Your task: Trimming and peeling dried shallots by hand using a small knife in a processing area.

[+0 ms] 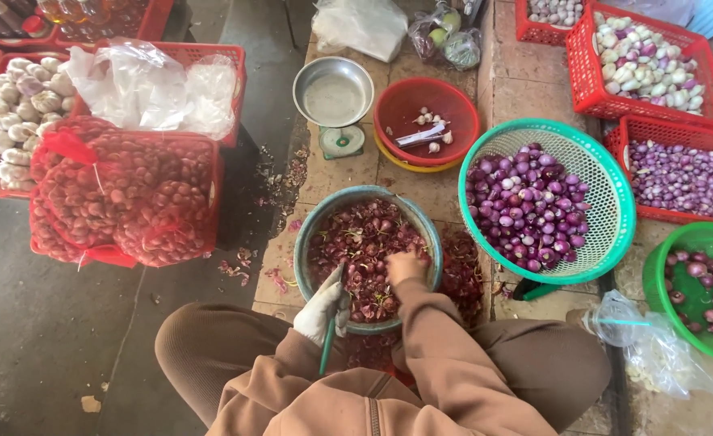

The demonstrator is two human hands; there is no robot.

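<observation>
Gloved left hand (322, 308) closed on a green-handled knife (327, 343), long axis near upright, handle pointing down toward the lap, over the basin (304, 242) rim; bare right hand (406, 266) curled in the shallot peels (364, 238).

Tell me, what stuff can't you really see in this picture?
- Head view: what the right hand picks from the basin is hidden by its own fingers.
- The left hand, gloved, has a grip on a green handle; its tip is hidden by the sleeve.
- The green basket is cut off by the right edge.
- Small bits in the red bowl are too small to tell.
</observation>
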